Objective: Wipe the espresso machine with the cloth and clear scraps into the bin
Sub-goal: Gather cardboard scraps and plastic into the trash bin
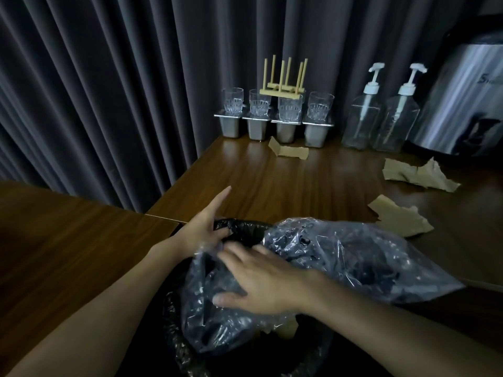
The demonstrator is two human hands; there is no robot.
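While the right hand (pixel 261 281), fingers spread flat, is pressing a clear plastic bag (pixel 353 257) down into the bin (pixel 174 336), the left hand (pixel 202 227) is gripping the bin's black rim with curled fingers. Cardboard scraps (pixel 400 219) are lying on the surface (pixel 272 180) beyond, so the clearing seems only begun. No cloth is showing.

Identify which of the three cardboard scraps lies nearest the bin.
The front scrap, beside the clear plastic bag. The back scrap lies by the steel containers, the right scrap before the urn.
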